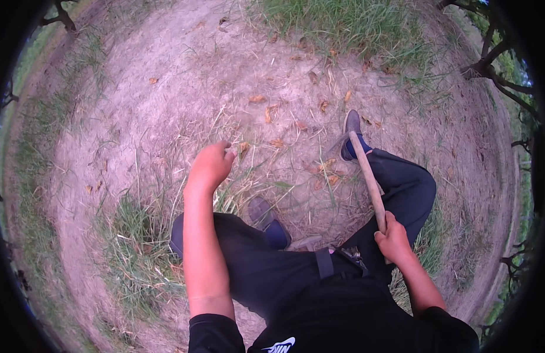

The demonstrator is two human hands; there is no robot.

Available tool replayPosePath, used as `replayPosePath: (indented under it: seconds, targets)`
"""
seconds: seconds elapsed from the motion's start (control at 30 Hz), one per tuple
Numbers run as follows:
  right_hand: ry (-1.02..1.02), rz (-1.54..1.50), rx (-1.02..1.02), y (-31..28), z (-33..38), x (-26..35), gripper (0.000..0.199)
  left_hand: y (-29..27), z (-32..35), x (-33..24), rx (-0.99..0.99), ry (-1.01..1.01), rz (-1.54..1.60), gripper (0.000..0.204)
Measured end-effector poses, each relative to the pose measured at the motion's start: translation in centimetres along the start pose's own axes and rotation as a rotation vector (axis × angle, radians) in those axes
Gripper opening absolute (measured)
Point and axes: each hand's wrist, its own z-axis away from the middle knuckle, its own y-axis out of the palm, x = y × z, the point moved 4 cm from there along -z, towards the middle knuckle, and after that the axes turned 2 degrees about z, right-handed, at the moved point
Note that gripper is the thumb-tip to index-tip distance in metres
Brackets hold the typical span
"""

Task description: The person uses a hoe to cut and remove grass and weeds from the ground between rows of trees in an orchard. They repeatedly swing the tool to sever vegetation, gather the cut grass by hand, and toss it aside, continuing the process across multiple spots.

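Observation:
My right hand (395, 238) is wrapped round the long wooden handle of a tool that looks like a hoe (369, 179). Its handle slants up and away to a thin grey head beside my right shoe (353, 122); the head's full shape is hard to make out. Over a patch of grass and dry stalks (228, 191), my left hand (211, 169) reaches out, loosely bent. Its thumb and forefinger stand a little apart with nothing visible between them, while the other fingers are mostly hidden. My left shoe (262, 212) rests behind the stalks.
Pale bare soil (148, 106) spreads ahead, scattered with brown dry leaves (269, 113). A thick clump of green grass (343, 23) grows at the far side, another grass tuft (137, 247) near my left knee. Dark tree branches (490, 65) stand along the right edge.

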Motion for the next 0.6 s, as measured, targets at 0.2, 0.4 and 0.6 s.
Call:
replayPosePath:
  seconds: [0.2,0.4,0.6]
  targets:
    - [0.114,-0.84,0.587,3.4,2.0,2.9,0.054,-0.5,0.1,-0.1,0.012,-0.023,0.003,0.035]
    - [-0.1,-0.8,0.538,4.4,0.4,8.1,0.062,-1.2,0.4,-0.3,0.003,-0.085,0.004,0.031]
    - [-0.076,-0.778,0.35,3.9,-3.1,8.5,0.06,-1.9,0.9,0.2,-0.012,-0.142,-0.025,0.034]
